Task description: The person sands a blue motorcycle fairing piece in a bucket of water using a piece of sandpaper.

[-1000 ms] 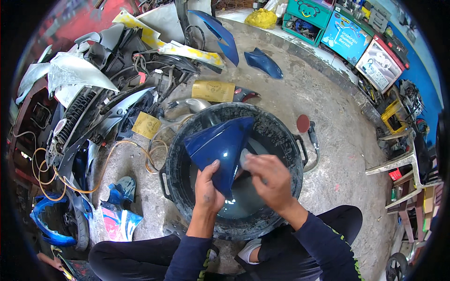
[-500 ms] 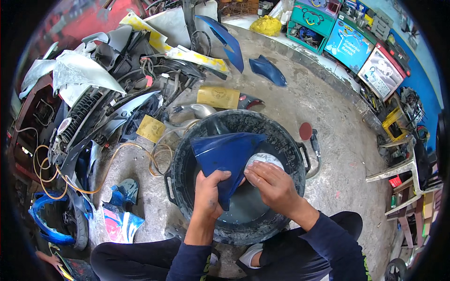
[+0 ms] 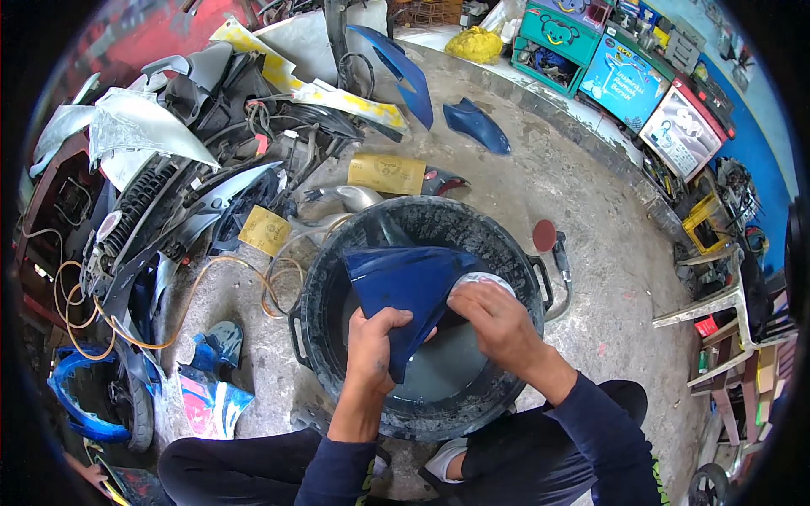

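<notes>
A dark blue motorcycle fairing panel (image 3: 403, 282) is held tilted over a big black tub (image 3: 314, 354) with cloudy water (image 3: 443, 379) in it. My left hand (image 3: 371, 347) grips the panel's narrow lower end, thumb on top and fingers underneath. Against the panel's right edge my right hand (image 3: 496, 320) presses a whitish round pad (image 3: 499, 278), its fingers bent over it and covering most of it. What the pad is made of cannot be told. Another dark piece (image 3: 384, 229) leans inside the tub's far wall.
Yellow sandpaper sheets (image 3: 386, 173) lie beyond the tub, and a sander with a round red disc (image 3: 544, 235) lies to its right. On the left are piled motorcycle parts (image 3: 156, 194) and a coiled hose (image 3: 194, 291). Blue panels (image 3: 477, 125) rest farther off. A plastic chair (image 3: 704, 308) stands right.
My right hand and the pad have shifted slightly up along the panel's right edge, with less of the pad showing. My left hand keeps its grip on the panel.
</notes>
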A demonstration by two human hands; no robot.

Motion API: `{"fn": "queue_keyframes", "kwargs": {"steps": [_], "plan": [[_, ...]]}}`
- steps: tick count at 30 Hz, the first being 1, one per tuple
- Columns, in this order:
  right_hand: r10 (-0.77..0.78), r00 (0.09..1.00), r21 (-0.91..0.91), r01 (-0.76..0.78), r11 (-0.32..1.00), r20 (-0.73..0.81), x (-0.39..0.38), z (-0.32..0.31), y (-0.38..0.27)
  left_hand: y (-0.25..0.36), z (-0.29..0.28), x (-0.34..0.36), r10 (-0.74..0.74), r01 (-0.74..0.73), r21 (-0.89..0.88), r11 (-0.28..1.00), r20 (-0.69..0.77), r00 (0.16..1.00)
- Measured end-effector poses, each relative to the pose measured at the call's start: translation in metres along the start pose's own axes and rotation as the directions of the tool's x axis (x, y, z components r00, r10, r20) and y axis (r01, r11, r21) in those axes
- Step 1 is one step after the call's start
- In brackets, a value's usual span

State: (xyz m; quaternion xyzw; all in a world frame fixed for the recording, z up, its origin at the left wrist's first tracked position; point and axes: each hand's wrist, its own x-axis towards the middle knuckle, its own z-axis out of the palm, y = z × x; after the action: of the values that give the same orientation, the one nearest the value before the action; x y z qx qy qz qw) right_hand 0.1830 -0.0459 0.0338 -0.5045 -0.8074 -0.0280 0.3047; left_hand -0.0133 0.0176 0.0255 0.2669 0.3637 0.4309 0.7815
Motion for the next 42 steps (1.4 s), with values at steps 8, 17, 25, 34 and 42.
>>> {"fn": "queue_keyframes", "kwargs": {"steps": [8, 17, 25, 34, 42], "plan": [[0.061, 0.998, 0.001, -0.061, 0.998, -0.021, -0.009, 0.004, -0.007, -0.007, 0.004, -0.003, 0.013, -0.014, -0.008, 1.000, -0.050, 0.999], [0.009, 0.998, -0.037, -0.011, 0.999, -0.065, -0.012, 0.005, -0.014, -0.007, 0.002, -0.002, 0.023, -0.023, 0.004, 1.000, -0.037, 0.999], [-0.025, 0.996, -0.057, 0.021, 0.998, -0.080, -0.011, 0.001, -0.009, 0.001, 0.001, -0.004, 0.037, -0.038, 0.024, 0.999, 0.006, 0.999], [-0.052, 0.990, 0.017, 0.054, 0.998, -0.130, -0.007, 0.005, -0.025, 0.004, -0.001, -0.002, 0.054, -0.056, 0.066, 0.996, 0.035, 0.998], [-0.023, 0.989, 0.025, 0.027, 0.999, -0.146, -0.007, 0.002, -0.012, 0.008, -0.002, -0.004, 0.061, -0.062, 0.018, 0.998, 0.045, 0.997]]}}
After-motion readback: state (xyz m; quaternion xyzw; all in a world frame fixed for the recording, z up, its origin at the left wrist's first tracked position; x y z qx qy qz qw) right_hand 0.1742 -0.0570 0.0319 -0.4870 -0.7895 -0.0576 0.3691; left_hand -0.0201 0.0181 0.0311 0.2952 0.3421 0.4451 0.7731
